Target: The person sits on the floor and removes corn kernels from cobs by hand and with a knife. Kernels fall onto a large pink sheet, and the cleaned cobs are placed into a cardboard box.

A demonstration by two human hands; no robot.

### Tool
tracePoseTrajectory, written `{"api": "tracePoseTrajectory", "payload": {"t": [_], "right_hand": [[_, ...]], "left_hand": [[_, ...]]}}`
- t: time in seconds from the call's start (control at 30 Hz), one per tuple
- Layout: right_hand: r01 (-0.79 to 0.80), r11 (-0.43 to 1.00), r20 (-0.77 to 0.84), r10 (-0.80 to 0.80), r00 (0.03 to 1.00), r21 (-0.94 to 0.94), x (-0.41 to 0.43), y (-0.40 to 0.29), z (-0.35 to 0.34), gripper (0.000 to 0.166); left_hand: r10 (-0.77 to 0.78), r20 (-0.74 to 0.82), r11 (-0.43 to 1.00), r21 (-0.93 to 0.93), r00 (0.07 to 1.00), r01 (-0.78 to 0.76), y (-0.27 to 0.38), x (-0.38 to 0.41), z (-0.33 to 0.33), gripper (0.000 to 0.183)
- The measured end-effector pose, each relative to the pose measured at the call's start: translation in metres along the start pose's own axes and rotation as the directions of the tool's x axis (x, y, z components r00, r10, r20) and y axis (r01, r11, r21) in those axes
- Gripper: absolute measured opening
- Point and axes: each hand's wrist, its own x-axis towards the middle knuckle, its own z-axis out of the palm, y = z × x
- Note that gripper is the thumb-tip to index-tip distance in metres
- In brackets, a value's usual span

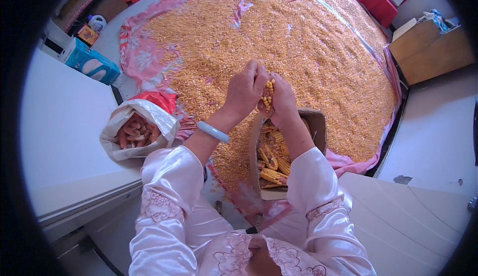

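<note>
Between my two hands is a partly shelled ear of corn [267,94], its yellow kernels showing in rows beside bare patches. My right hand [283,98] is wrapped around it from the right. My left hand [244,87], fingers curled in, presses against its upper left side; what lies inside those fingers is hidden. Just below my hands stands an open cardboard box [319,126] holding several ears of corn [272,176], some partly stripped. My right forearm hides part of the box. Loose corn kernels [220,51] cover the floor beyond my hands.
An open white woven sack [112,141] of bare corn cobs [138,131] stands at left. Pink sheeting [142,57] lies under the kernels. A blue package [89,61] sits by the left wall, a wooden cabinet [429,50] at right. A white door panel [403,216] is close on my right.
</note>
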Motion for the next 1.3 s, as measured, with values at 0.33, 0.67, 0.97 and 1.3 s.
{"api": "tracePoseTrajectory", "payload": {"t": [0.33,0.67,0.97,1.3], "right_hand": [[0.040,0.987,0.095,-0.025,0.995,-0.159,-0.005,-0.008,-0.007,0.032],[0.102,0.958,0.074,-0.085,0.994,-0.267,-0.020,-0.013,-0.026,0.032],[-0.253,0.935,0.114,0.231,0.966,0.247,-0.005,-0.004,-0.032,0.034],[-0.071,0.996,0.069,0.075,0.995,-0.050,-0.016,-0.005,-0.019,0.034]], "left_hand": [[-0.038,-0.023,0.999,0.033,0.999,0.039,0.001,0.010,0.002,0.034],[-0.051,0.069,0.995,-0.082,0.996,0.056,0.016,0.008,0.016,0.032],[0.001,0.042,0.988,-0.151,0.999,0.005,0.016,0.011,0.021,0.028],[-0.277,-0.022,0.908,-0.332,0.961,0.255,-0.013,0.018,0.009,0.034]]}}
